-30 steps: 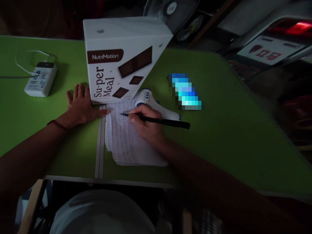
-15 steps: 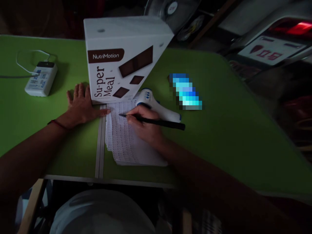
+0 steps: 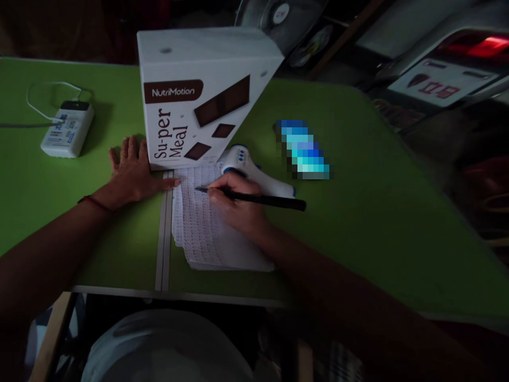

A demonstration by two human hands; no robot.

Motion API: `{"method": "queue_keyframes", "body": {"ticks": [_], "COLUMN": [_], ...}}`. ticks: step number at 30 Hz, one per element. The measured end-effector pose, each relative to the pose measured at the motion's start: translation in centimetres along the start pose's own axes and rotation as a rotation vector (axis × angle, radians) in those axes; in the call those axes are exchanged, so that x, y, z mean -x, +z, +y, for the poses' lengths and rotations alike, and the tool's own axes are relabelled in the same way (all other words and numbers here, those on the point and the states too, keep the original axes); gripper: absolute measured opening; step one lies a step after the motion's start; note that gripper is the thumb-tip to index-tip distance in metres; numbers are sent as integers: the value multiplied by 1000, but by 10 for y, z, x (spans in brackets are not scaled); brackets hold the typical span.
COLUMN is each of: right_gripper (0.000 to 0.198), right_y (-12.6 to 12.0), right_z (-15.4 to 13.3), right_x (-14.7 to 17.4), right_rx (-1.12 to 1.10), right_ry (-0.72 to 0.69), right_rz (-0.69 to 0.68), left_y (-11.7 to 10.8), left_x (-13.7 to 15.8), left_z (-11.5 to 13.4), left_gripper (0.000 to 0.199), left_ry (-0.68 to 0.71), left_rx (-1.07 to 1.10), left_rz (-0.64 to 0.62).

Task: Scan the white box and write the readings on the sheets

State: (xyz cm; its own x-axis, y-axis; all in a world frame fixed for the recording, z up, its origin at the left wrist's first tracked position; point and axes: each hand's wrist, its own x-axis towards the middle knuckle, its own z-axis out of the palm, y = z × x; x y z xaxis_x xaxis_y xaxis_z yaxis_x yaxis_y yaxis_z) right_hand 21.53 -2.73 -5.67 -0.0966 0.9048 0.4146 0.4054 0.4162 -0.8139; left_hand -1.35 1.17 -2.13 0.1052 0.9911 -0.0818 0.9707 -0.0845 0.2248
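My right hand (image 3: 238, 204) grips a black pen (image 3: 274, 201), its tip on or just over a sheet of paper (image 3: 202, 233) covered in rows of small writing. More sheets lie under that one. Flat on the table, my left hand (image 3: 135, 172) has its fingers spread and its thumb reaching the paper's left edge. A white "NutriMotion Su-per Meal" box (image 3: 175, 127) stands behind the paper, close to my left fingers. Just past my right hand lies a white and blue handheld device shaped like an infrared thermometer (image 3: 274, 185), partly hidden by the hand.
Both hands work on a green table (image 3: 358, 228) with a metal seam left of the paper. A white power adapter (image 3: 67, 130) with cables sits at the left. Right of the box lies a pixelated, glowing object (image 3: 304, 151). A fan (image 3: 274, 21) stands beyond the far edge.
My right hand and the pen have shifted very slightly to the right along the paper. The left hand stays where it was.
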Motion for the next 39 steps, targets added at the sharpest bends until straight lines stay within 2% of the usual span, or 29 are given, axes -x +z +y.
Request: {"method": "queue_keyframes", "body": {"ticks": [9, 18, 26, 31, 39], "right_gripper": [8, 11, 10, 7, 8], "right_y": [-1, 0, 3, 1, -3], "right_z": [0, 2, 2, -1, -2], "right_x": [-1, 1, 1, 1, 1], "right_rx": [-2, -12, 2, -41, -31], "right_ry": [4, -44, -25, -2, -42], "right_rz": [3, 38, 111, 61, 9], "left_y": [2, 1, 2, 2, 1], "left_x": [-2, -1, -1, -1, -1], "left_z": [-1, -1, -2, -3, -1], "left_gripper": [143, 139, 141, 137, 137], "left_ry": [-20, -6, 0, 8, 3], "left_rx": [-4, -2, 2, 4, -12], "left_rz": [-11, 2, 9, 17, 6]}}
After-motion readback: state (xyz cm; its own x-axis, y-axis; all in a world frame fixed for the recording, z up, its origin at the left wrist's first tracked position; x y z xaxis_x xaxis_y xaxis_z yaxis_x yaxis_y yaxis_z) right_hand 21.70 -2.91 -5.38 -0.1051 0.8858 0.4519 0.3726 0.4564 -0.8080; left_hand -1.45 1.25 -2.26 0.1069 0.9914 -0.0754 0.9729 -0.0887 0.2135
